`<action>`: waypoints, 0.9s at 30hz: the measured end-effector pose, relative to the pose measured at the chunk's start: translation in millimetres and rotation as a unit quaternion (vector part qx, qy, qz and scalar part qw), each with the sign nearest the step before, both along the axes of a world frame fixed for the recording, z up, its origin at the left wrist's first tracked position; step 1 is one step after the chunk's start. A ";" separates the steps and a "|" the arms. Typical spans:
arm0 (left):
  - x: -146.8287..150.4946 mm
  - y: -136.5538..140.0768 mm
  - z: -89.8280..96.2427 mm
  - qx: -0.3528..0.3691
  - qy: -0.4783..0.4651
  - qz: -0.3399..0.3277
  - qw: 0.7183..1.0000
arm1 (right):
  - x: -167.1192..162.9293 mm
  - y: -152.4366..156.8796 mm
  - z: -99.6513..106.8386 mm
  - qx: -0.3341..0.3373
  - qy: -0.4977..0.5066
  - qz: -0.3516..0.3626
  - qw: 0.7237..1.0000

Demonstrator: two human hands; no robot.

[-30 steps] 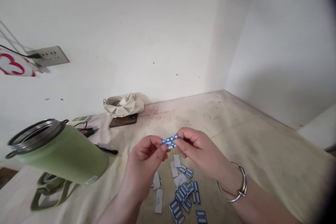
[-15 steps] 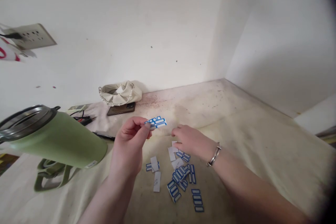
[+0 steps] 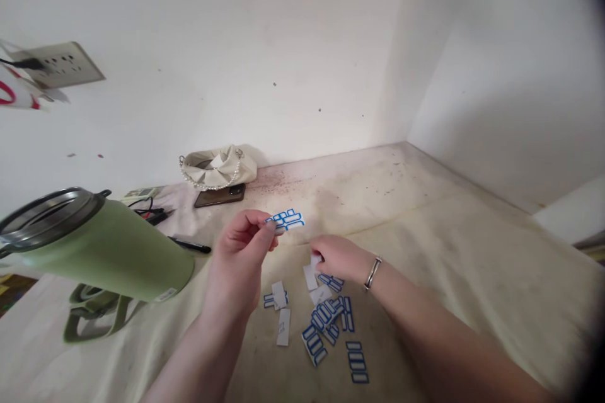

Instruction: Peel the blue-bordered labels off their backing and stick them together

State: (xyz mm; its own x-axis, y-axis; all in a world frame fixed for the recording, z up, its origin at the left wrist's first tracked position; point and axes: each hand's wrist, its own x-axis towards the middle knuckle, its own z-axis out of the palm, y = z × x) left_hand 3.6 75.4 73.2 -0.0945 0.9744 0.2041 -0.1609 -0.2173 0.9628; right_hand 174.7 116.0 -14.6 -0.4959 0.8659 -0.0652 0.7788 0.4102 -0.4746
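Note:
My left hand point(image 3: 243, 245) pinches a few blue-bordered label stickers point(image 3: 292, 220) between thumb and fingers, raised above the cloth. To the right, my right hand point(image 3: 338, 255), with a silver bracelet on its wrist, is closed at the top of a small white slip point(image 3: 315, 261); its fingertips are partly hidden. Under and in front of it lies a loose pile of blue-bordered sticker pieces point(image 3: 326, 313) and white slips. A separate sticker strip point(image 3: 357, 362) lies nearer to me. Between my hands, a white slip point(image 3: 283, 327) with faint markings lies below another small group.
A green tumbler point(image 3: 108, 249) with a steel rim stands at the left, a green handle beside its base. Behind my left hand are a pen point(image 3: 190, 245), a phone point(image 3: 220, 196) and a cream handbag point(image 3: 217, 167). White walls point(image 3: 302, 56) bound the cloth-covered table point(image 3: 472, 277).
My right hand has drawn its fingers in and lowered onto the white slip at the pile's top. My left hand keeps holding the stickers, nearly still.

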 end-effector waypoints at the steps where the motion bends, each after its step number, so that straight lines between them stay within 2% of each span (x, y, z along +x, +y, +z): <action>1: 0.4 0.0 -0.2 -0.003 0.000 0.001 1.000 | 1.0 0.6 2.8 0.001 0.015 0.000 1.000; 4: 0.9 0.6 0.0 -0.009 0.000 0.006 1.000 | 6.3 2.3 18.6 0.004 0.066 -0.006 0.998; 8: -0.8 2.4 1.0 -0.016 -0.005 0.007 1.000 | 18.4 -2.9 52.6 0.024 0.145 -0.032 0.989; 10: -2.1 3.5 0.5 -0.026 -0.010 0.004 1.000 | 24.1 -11.5 70.3 0.006 0.275 -0.064 0.959; 12: -2.6 4.2 -0.9 -0.041 -0.006 -0.002 0.999 | 27.2 -23.2 85.3 0.002 0.370 -0.060 0.927; 14: -1.6 4.1 -2.0 -0.065 0.018 -0.022 0.997 | 26.9 -35.1 95.9 0.070 0.431 -0.046 0.898; 17: 2.9 1.0 -0.5 -0.109 0.050 -0.085 0.989 | 21.3 -47.5 102.9 0.209 0.420 0.022 0.883; 19: 6.3 -2.8 3.0 -0.132 0.044 -0.126 0.982 | 16.5 -50.3 102.9 0.268 0.383 0.074 0.881; 22: 8.3 -8.4 8.8 -0.149 0.020 -0.157 0.976 | 11.7 -48.5 99.7 0.303 0.317 0.097 0.893; 27: 4.9 -11.8 10.2 -0.136 0.019 -0.162 0.977 | 11.2 -45.2 96.8 0.313 0.270 0.098 0.905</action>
